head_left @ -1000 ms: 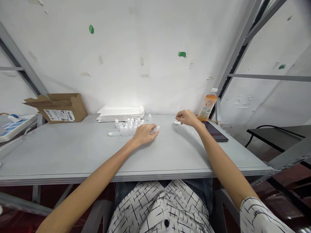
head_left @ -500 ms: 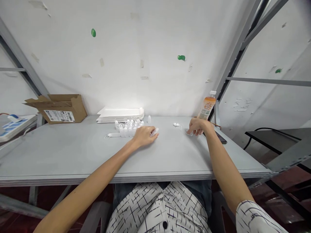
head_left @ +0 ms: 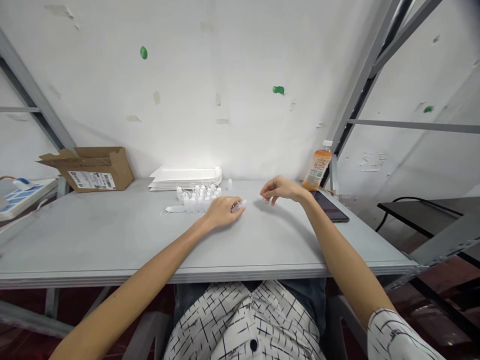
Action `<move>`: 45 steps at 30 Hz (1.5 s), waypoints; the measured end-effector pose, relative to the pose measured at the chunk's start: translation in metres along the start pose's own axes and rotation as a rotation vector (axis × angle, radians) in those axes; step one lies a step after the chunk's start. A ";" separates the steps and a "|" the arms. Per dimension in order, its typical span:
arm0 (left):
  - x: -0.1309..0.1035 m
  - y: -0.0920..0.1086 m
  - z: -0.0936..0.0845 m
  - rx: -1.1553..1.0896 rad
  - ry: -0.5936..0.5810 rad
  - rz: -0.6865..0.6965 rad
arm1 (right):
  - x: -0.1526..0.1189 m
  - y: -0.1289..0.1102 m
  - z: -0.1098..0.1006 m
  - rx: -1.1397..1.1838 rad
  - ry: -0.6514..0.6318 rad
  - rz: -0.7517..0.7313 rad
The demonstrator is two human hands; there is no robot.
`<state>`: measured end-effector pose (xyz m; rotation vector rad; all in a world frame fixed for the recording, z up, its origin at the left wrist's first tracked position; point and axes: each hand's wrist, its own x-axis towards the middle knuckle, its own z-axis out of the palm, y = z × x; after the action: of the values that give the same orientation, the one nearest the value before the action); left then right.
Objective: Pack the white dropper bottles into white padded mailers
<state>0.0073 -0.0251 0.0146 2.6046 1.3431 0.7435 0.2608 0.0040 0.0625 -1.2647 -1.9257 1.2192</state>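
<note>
While the left hand [head_left: 223,212] stays curled around a small translucent bottle [head_left: 238,205] over the gray worktop [head_left: 123,235], the right hand [head_left: 281,190] has swung inward from its earlier spot near the orange drink bottle [head_left: 317,169]. A pale speck [head_left: 263,198] shows at the right hand's bunched fingertips, too small to identify; whether they grip it cannot be told. The left hand partly covers its bottle, beside a cluster of white bottles [head_left: 197,203].

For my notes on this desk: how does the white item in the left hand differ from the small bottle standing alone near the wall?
The held item lies tilted in the left hand; the lone bottle stands upright. The held item is partly covered by that hand; the lone bottle is uncovered and nearer the wall. Both look small and whitish.
</note>
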 end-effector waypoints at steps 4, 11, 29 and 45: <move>0.000 -0.002 0.002 -0.009 -0.012 0.014 | 0.004 -0.007 0.019 0.119 -0.046 -0.080; 0.001 -0.003 0.003 -0.011 -0.015 0.032 | 0.010 -0.006 0.037 0.116 -0.040 -0.156; -0.002 0.001 0.000 0.049 -0.059 0.007 | 0.014 -0.001 0.052 0.059 -0.089 -0.148; -0.003 0.000 0.001 0.038 -0.049 0.077 | 0.015 0.000 0.047 0.122 -0.111 -0.150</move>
<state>0.0061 -0.0275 0.0124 2.6989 1.2625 0.6668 0.2169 -0.0005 0.0402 -0.9914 -1.9528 1.3314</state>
